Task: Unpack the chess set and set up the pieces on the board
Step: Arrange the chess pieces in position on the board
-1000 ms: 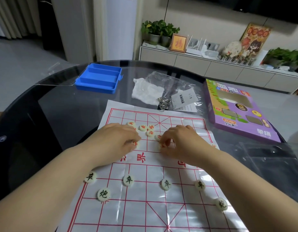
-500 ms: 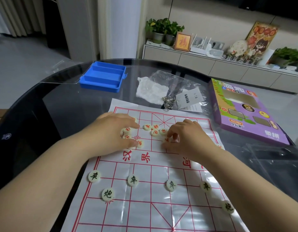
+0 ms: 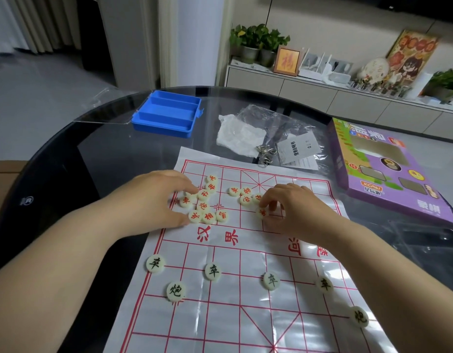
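A white paper board (image 3: 235,253) with red grid lines lies on the dark glass table. Several cream discs with red characters (image 3: 203,206) are bunched on its far half. Several discs with black characters (image 3: 212,271) stand in a row on the near half. My left hand (image 3: 154,202) rests at the left of the red cluster, its index finger and thumb touching discs at the cluster's edge. My right hand (image 3: 294,212) pinches one red-marked disc (image 3: 261,213) with curled fingers, just right of a smaller group of red discs (image 3: 243,196).
A blue plastic case (image 3: 168,114) sits open at the back left, its clear lid flat beside it. Crumpled plastic bags, a white tissue and a leaflet (image 3: 298,149) lie behind the board. A purple game box (image 3: 383,169) is at the right. Clear plastic film (image 3: 424,240) covers the table's right side.
My left hand has slid left, uncovering a cluster of red discs. My right hand has shifted slightly and now pinches one red disc. The view has moved a little.
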Motion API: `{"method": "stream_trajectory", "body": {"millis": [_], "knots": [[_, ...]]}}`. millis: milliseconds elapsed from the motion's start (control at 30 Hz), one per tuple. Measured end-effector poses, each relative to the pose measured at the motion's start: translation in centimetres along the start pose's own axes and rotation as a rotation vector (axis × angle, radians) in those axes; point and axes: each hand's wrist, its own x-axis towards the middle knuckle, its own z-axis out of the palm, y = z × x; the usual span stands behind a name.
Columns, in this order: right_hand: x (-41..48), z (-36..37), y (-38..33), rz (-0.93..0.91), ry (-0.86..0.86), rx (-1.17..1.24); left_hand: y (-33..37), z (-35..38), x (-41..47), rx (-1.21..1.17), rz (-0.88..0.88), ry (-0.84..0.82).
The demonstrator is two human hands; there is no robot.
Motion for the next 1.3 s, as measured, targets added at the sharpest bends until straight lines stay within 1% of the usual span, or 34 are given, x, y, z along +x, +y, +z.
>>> {"method": "stream_trajectory", "body": {"millis": [100, 200, 300, 400, 567, 867, 1067, 1200, 1300], "knots": [[-0.1, -0.4, 0.0, 0.016, -0.013, -0.006, -0.5, 0.0, -0.3, -0.006, -0.024, 0.0], [-0.2, -1.2, -0.7, 0.012, 0.045, 0.018, -0.7, 0.2, -0.5, -0.037, -0.053, 0.017], [0.1, -1.1, -2.7, -0.071, 0.035, 0.013, -0.6, 0.5, -0.7, -0.082, -0.085, 0.038], [0.9, -0.3, -4.6, -0.135, -0.005, 0.005, -0.5, 0.9, -0.8, -0.07, -0.078, 0.065], [2.3, 0.8, -6.1, -0.11, 0.0, 0.035, -0.7, 1.0, -0.8, -0.076, -0.071, 0.095], [2.5, 1.1, -6.3, -0.094, -0.005, 0.108, -0.9, 0.7, -0.2, -0.087, -0.074, 0.093], [2.6, 1.3, -6.3, -0.103, 0.032, 0.117, -0.8, 0.7, 0.4, -0.088, -0.061, 0.09], [2.7, 1.7, -7.1, -0.152, 0.139, 0.159, -0.9, 1.0, 0.5, -0.119, -0.05, 0.117], [3.1, 2.6, -7.7, -0.167, 0.153, 0.13, -1.0, 1.2, 0.6, -0.143, -0.042, 0.122]]}}
